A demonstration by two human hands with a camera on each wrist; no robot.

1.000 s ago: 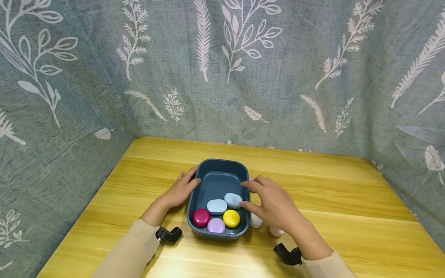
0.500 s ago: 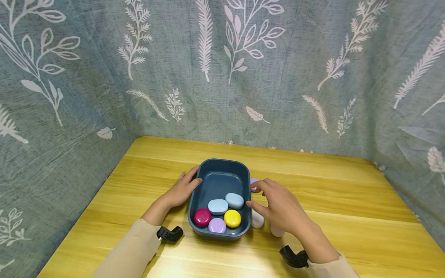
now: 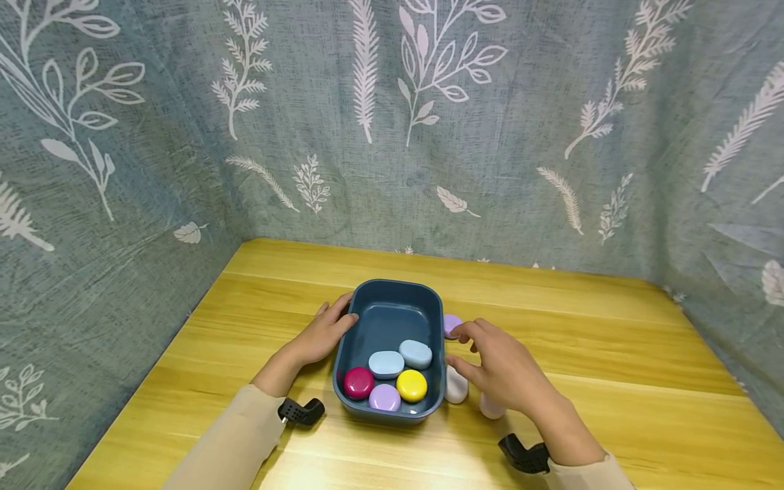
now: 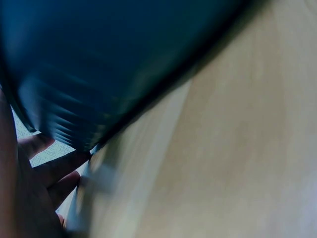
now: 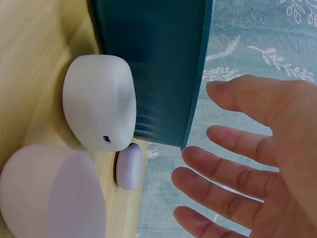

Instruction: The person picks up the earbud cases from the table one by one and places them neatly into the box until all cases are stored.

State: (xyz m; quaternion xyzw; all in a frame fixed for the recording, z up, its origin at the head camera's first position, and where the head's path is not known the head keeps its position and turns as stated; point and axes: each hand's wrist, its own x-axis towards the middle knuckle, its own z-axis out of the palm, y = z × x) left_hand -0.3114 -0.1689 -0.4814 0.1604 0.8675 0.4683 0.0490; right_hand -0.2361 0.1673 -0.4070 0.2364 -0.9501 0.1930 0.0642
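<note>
The left hand (image 3: pixel 321 335) rests against the left wall of the blue tub (image 3: pixel 369 304), at about 9 o'clock, fingers fairly straight and clasping nothing. The left wrist view gives only a blurred dark-blue wall with fingertips (image 4: pixel 49 173) below it and pale wood beside. The tub sits mid-counter (image 3: pixel 245 320). Inside it, toward 6 o'clock, lie five smooth cases: a magenta one (image 3: pixel 358 383), a lilac one (image 3: pixel 384 397), a yellow one (image 3: pixel 412 385), and two pale blue ones (image 3: pixel 386 364) (image 3: pixel 416 354) just above them.

Outside the tub's right wall, from the head view, a small lilac case (image 3: pixel 452 324) sits at roughly 2 o'clock, a white case (image 3: pixel 456 384) touches the wall near 4 o'clock, and a pink case (image 3: pixel 492 406) lies just beside it. The right wrist view alone shows a tiny port on the white case (image 5: pixel 99 109). No writing is readable.

The right hand (image 3: pixel 505 364) hovers over these three, fingers spread and relaxed, holding nothing.
</note>
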